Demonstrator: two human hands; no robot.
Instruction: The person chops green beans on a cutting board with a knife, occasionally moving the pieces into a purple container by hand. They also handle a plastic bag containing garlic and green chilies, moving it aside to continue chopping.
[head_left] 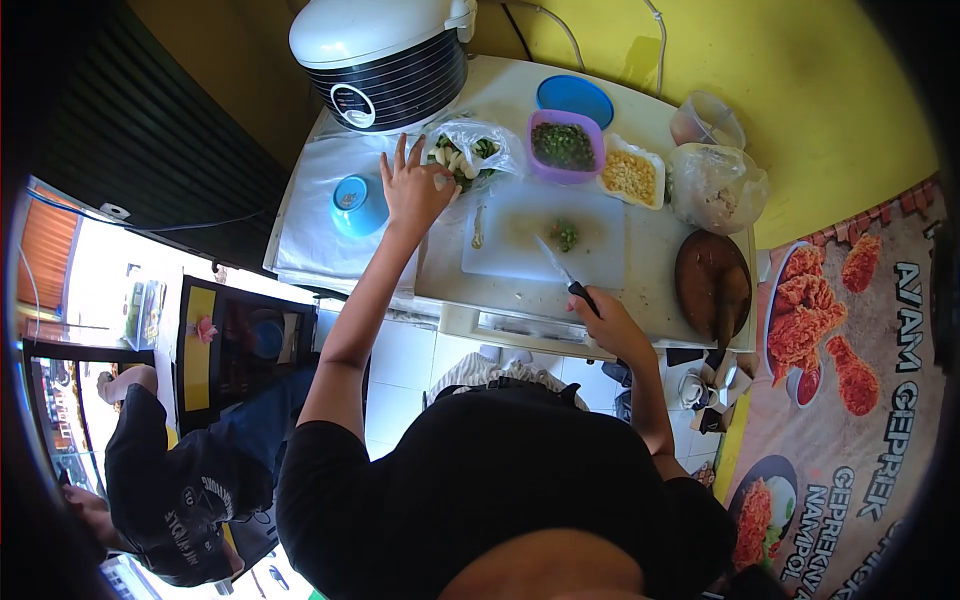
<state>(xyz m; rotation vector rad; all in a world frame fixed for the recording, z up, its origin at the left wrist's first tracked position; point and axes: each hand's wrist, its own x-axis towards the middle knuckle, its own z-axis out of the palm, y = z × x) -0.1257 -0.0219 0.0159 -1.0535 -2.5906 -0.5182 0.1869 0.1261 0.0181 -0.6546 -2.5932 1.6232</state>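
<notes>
My right hand (pixel 606 322) is closed round the black handle of a knife (pixel 560 267), whose blade points over the white cutting board (pixel 510 245). Close to the blade tip lies a small heap of chopped greens (pixel 565 236). My left hand (pixel 412 190) is raised beside a clear plastic bag (pixel 495 145) of green and pale vegetables; thumb and index finger come together near the bag, the other fingers are spread. Whether anything is between them is too small to tell. A purple container (pixel 565 176) of chopped greens stands behind the board.
A rice cooker (pixel 380 60) stands at the back left, a blue cup (pixel 358 205) below it. Right of the purple container are a tray of chopped yellowish pieces (pixel 632 176), a tied bag (pixel 715 190) and a stone mortar (pixel 700 285). Another person (pixel 190 490) is at lower left.
</notes>
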